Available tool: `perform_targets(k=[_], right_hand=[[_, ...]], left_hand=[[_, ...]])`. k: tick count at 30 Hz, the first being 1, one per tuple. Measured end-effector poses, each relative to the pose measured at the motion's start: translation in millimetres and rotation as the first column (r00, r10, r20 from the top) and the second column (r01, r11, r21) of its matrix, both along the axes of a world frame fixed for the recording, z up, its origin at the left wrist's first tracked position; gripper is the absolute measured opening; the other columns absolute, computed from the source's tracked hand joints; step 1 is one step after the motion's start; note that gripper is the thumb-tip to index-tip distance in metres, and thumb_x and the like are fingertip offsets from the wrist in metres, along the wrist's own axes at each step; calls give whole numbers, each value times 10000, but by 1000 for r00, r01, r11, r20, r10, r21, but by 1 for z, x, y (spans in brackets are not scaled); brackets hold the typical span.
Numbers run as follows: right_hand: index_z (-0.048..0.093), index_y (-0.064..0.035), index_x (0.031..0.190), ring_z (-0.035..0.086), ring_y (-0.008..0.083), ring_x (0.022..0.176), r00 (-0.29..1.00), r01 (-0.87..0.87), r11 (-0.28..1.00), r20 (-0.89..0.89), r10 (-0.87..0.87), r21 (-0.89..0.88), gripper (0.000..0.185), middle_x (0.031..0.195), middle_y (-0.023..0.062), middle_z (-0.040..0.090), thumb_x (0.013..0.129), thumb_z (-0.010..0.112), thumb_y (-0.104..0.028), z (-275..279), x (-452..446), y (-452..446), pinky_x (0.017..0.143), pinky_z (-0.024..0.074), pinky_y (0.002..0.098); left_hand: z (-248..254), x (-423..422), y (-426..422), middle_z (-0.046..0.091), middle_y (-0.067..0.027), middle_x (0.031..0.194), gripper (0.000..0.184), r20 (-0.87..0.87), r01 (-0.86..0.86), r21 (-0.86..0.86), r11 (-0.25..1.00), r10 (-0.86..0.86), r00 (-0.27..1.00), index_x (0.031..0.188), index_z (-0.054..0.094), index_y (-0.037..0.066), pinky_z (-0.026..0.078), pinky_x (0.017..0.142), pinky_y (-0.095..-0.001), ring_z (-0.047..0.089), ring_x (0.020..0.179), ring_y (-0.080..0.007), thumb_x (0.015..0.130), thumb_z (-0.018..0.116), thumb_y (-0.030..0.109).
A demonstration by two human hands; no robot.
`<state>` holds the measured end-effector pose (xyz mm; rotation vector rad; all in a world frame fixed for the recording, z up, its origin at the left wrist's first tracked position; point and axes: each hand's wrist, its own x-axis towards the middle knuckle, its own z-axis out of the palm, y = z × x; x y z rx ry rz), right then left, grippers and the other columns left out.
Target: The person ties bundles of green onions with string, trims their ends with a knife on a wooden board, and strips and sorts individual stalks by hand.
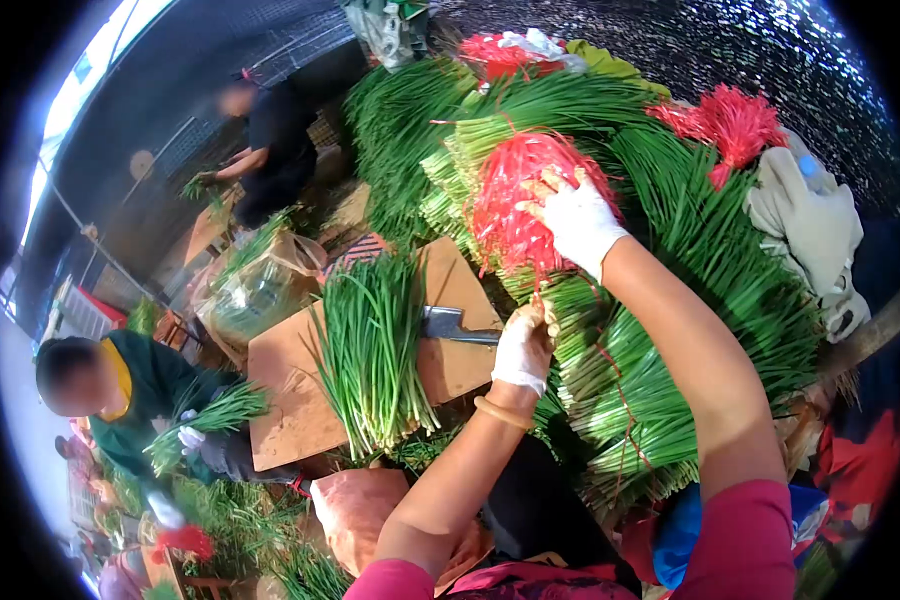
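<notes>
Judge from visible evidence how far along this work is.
Looks done: the piled green bundles, some with red ties. In hand: red strands, the right hand spread over them, the left hand closed at their lower end. Apparently left: the stalks on the board, beside a cleaver, with no tie visible.

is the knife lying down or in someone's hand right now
Lying down: knife flat on the board, left hand and right hand both at the red strings.

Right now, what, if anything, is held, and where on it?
The red strand bundle: the left hand seems to have its grip at the narrow lower end; the right hand lies spread across its upper part, grip unclear.
</notes>
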<state>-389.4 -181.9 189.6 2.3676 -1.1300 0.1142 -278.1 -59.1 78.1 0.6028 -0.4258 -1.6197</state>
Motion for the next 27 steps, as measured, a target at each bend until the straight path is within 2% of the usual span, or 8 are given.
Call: perform_targets(k=[7,9,10,12,16,22,25,27], right_hand=[[429,-212,1350,331,254,1322,996,95,988,-12,-94,125,551,1408,82,389,812,484,-107,10,12,-8,1069,223,522],[434,-211,1344,353,257,1309,993,106,987,-60,-100,122,547,1403,91,393,811,486,-99,14,13,-8,1057,246,526],[443,-206,1335,376,260,1292,991,87,990,-113,-74,110,548,1388,96,412,800,506,-103,26,13,0,1046,257,526],[452,-182,1326,404,256,1269,979,59,997,-197,-46,58,539,1378,92,427,797,520,-107,50,10,28,1039,266,519],[502,-137,1274,446,250,1221,990,35,997,-138,-26,64,490,1319,96,487,790,565,-178,105,38,135,1043,279,458],[501,-61,1250,552,216,1060,646,-763,432,599,473,481,567,1111,126,591,760,661,-296,-15,106,256,939,381,411],[631,-42,1029,527,81,533,925,-321,-328,221,-308,888,313,646,2,583,804,658,-258,-35,106,246,485,410,228],[665,-42,944,529,65,537,944,-197,-197,132,-301,960,252,649,-8,585,813,655,-257,-21,105,225,473,403,212]], left_hand=[[16,63,147,629,-74,821,75,373,414,-109,904,-349,860,894,570,35,479,620,-259,574,648,-134,845,616,67],[-14,103,192,647,-72,763,119,766,473,222,853,-452,456,863,619,42,488,608,-292,600,647,-163,849,626,160],[-12,132,212,652,-105,783,153,992,461,123,879,-93,-88,877,624,70,498,626,-344,620,677,-243,828,610,214],[-17,176,251,654,-144,789,230,827,199,426,883,-291,-481,871,646,112,503,674,-425,632,750,-341,787,548,302],[-9,231,303,633,-122,701,178,899,188,49,981,39,-436,828,633,79,497,630,-380,620,670,-305,766,594,242],[28,170,268,616,-10,764,101,638,23,106,994,-86,765,846,586,36,465,613,-246,564,675,-94,857,622,130],[2,160,251,625,-41,814,73,392,5,63,998,-30,919,876,587,29,477,627,-242,568,674,-99,851,609,95],[-46,160,235,627,-45,803,59,365,87,149,985,-137,921,876,592,33,479,609,-242,573,650,-103,853,595,87]])
